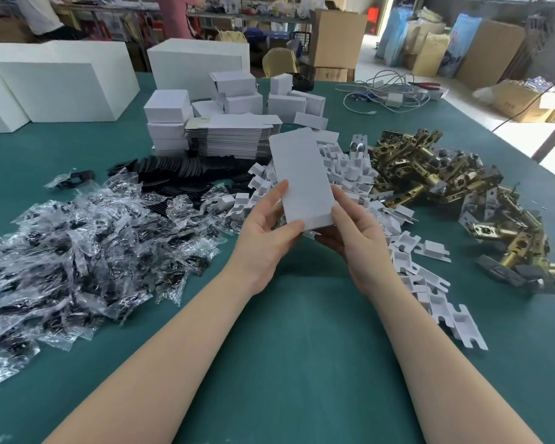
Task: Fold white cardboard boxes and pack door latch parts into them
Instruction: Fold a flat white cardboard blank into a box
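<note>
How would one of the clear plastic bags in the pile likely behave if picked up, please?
The clear bags look crinkled and glossy, so probably floppy and a bit slippery. Each seems to hold small dark parts, so likely light but bottom-heavy, sagging from the grip.

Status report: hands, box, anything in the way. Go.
Both hands, left and right, pinch one flat white box blank, not yet folded. Brass latches piled right, bagged parts left. Table under hands unobstructed.

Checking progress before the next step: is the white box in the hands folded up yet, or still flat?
Still flat. The box blank shows one smooth face, pinched at its lower end by left hand and right hand.
</note>
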A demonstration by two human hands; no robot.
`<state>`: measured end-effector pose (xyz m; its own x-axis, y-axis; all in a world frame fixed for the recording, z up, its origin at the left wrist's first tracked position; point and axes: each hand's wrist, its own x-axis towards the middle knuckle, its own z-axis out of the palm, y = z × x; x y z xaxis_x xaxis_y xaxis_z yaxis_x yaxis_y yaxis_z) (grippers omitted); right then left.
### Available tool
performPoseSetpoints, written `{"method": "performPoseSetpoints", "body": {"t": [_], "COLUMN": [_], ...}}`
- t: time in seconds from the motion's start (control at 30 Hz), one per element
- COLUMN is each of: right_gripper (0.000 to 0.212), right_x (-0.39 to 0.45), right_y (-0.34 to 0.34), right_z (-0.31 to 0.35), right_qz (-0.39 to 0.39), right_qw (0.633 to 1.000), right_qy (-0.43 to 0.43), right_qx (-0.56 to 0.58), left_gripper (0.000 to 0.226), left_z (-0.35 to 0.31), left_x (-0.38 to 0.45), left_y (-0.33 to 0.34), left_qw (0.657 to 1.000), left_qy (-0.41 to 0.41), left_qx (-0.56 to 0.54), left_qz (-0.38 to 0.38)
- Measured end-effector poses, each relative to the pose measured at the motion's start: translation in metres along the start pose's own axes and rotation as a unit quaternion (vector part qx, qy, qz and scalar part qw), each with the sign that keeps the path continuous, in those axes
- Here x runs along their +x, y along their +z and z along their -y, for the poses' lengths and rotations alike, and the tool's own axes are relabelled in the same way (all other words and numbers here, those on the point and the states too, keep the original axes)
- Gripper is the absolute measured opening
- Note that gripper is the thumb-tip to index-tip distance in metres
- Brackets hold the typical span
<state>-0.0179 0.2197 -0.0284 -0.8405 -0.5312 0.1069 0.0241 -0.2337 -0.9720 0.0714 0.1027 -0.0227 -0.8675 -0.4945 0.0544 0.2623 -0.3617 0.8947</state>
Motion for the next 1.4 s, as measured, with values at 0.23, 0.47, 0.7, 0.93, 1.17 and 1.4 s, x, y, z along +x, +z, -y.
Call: {"method": "performPoseSetpoints", "body": {"t": [0.23,0.47,0.7,0.93,1.17,1.4], "right_gripper": [0.032,0.035,0.042,0.041,0.042,0.035], "right_x": [-0.001,0.000,0.002,0.000,-0.001,-0.001], "right_y": [0.000,-0.002,-0.002,0.000,0.003,0.009], "right_z": [0.000,0.000,-0.007,-0.014,-0.014,-0.010], "right_qz": [0.015,0.048,0.038,-0.007,-0.052,-0.075], "right_qw": [0.998,0.994,0.991,0.982,0.991,0.990], "right_qy": [-0.012,-0.020,-0.039,-0.086,-0.057,0.010], "right_qx": [-0.065,-0.100,-0.121,-0.166,-0.108,0.122], "left_gripper": [0.061,0.067,0.063,0.062,0.057,0.044], "left_z": [-0.003,-0.001,-0.001,0.007,0.014,0.017], "left_x": [0.000,0.001,0.003,0.003,0.004,-0.003], "left_y": [-0.003,-0.006,-0.007,-0.006,-0.002,0.008], "left_qw": [1.000,0.999,1.000,0.999,0.999,0.994], "left_qy": [-0.016,-0.011,-0.013,0.014,0.024,0.054], "left_qx": [-0.021,-0.022,-0.010,0.041,0.028,0.093], "left_qz": [0.013,0.027,0.026,0.007,-0.015,-0.011]}}
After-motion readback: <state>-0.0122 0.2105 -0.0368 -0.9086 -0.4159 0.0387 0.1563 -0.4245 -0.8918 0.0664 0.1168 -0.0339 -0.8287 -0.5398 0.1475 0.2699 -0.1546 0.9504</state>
